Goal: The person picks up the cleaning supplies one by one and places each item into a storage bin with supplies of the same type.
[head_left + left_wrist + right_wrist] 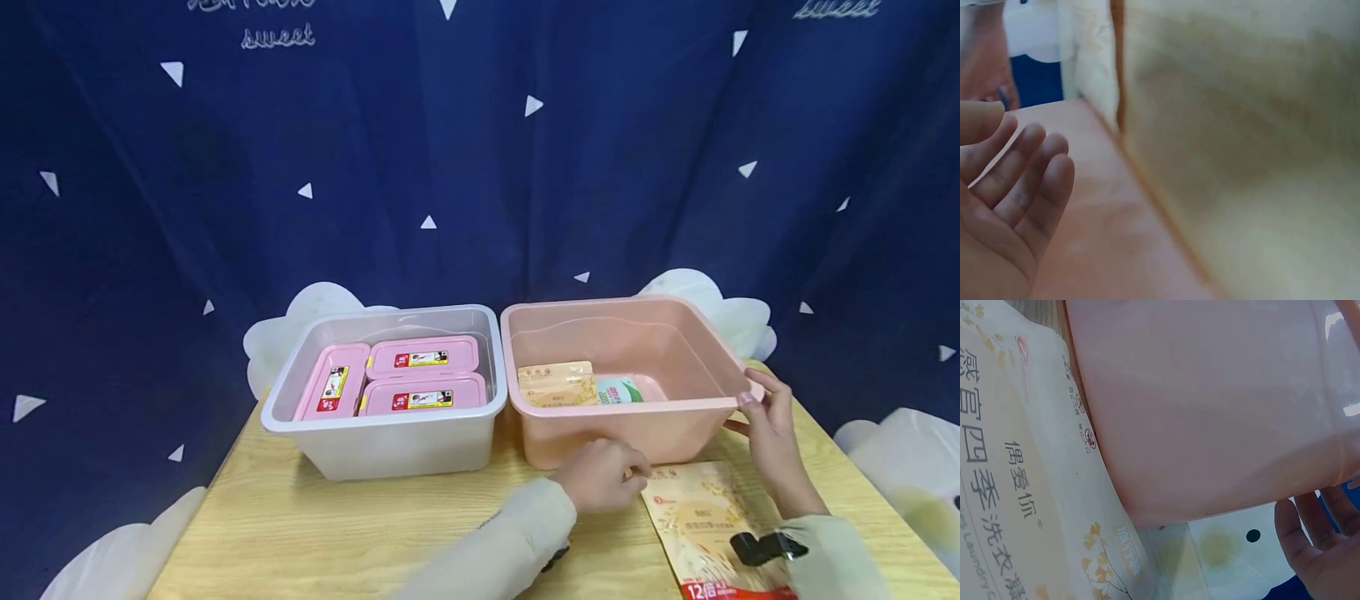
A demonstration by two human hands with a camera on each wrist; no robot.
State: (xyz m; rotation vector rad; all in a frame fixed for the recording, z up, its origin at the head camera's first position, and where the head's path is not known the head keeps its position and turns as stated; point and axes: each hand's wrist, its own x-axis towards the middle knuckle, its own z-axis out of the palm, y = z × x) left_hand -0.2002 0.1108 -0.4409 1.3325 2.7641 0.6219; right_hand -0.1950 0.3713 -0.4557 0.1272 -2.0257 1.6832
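Observation:
My right hand (772, 437) holds the right front corner of the pink plastic bin (622, 429), its fingers at the rim. In the right wrist view its fingers (1294, 534) lie against the bin wall. My left hand (603, 475) hovers before the bin's front wall, fingers loosely bent, nothing in it; the left wrist view shows its palm and fingers (1047, 187). Close by its fingertips lies a cream laundry pouch (697, 521), flat on the table under the right forearm. Inside the bin are a similar pouch (555, 383) and a green-and-white packet (618, 390).
Left of the pink bin, almost touching it, stands a grey-white bin (390, 450) with 3 pink lidded boxes (423, 354) in it. Both stand on a wooden table (315, 533). A dark blue curtain (420, 150) hangs behind.

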